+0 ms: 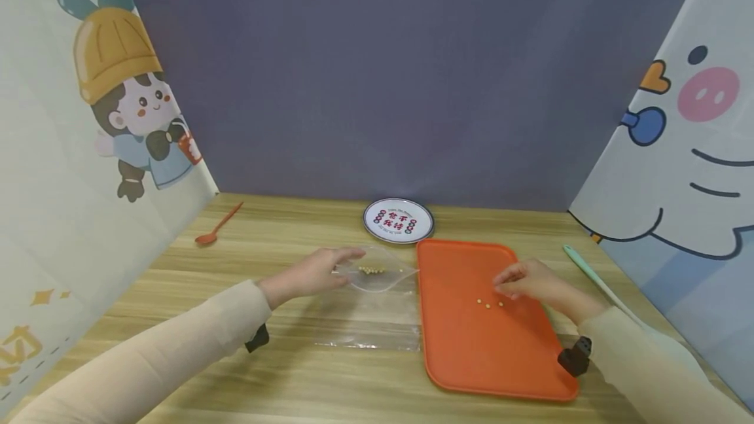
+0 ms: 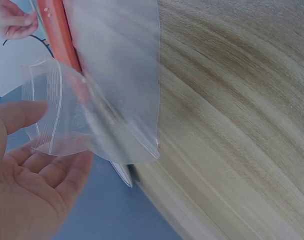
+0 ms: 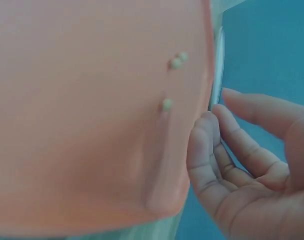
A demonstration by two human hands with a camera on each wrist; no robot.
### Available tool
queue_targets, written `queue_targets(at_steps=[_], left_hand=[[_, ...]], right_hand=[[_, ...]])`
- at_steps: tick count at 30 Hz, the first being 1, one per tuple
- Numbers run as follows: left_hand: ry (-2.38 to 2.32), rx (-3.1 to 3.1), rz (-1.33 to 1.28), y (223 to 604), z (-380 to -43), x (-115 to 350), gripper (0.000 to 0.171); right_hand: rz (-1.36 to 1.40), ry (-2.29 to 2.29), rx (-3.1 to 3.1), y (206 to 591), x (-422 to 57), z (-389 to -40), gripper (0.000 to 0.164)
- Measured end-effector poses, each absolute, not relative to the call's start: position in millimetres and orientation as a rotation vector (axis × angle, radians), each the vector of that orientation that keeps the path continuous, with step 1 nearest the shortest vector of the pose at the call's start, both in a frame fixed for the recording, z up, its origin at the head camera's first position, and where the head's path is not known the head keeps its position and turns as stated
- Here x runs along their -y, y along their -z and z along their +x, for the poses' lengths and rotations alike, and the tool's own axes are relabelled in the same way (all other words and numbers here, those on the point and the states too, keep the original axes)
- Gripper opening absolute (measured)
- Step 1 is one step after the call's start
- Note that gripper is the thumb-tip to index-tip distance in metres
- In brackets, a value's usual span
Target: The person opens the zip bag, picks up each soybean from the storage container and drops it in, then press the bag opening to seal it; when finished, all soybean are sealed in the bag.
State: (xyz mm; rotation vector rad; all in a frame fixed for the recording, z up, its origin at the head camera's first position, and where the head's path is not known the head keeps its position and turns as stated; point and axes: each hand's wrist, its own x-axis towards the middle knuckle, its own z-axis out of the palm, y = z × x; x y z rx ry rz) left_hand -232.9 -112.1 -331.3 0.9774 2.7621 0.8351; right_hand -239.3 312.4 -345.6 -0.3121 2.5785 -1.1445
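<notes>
My left hand (image 1: 315,272) holds the left side of the mouth of a clear zip-lock bag (image 1: 368,319), fingers and thumb spread apart about it. The bag lies on the table with its mouth gaping, and a small heap of pale yellow beans (image 1: 372,271) shows inside. Above the orange tray (image 1: 459,352), my right hand (image 1: 533,283) hovers with its fingers bent. Nothing shows between its thumb and fingers (image 3: 199,142) in the right wrist view. Three loose beans (image 3: 166,104) lie on the tray, just left of that hand in the head view.
A white plate (image 1: 398,220) with red characters stands behind the bag and tray. An orange-red spoon (image 1: 218,224) lies at the far left. On the right, a mint-green handle (image 1: 589,270) runs beside the tray, partly under my right arm. A dark backdrop closes off the back.
</notes>
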Motion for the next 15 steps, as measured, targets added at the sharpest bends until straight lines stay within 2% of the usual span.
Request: queue_targets(at_steps=[15], left_hand=[[-0.809, -2.777, 0.975, 333, -235, 112, 0.058]], right_hand=[[-0.262, 1.068, -2.577, 360, -317, -234, 0.024]])
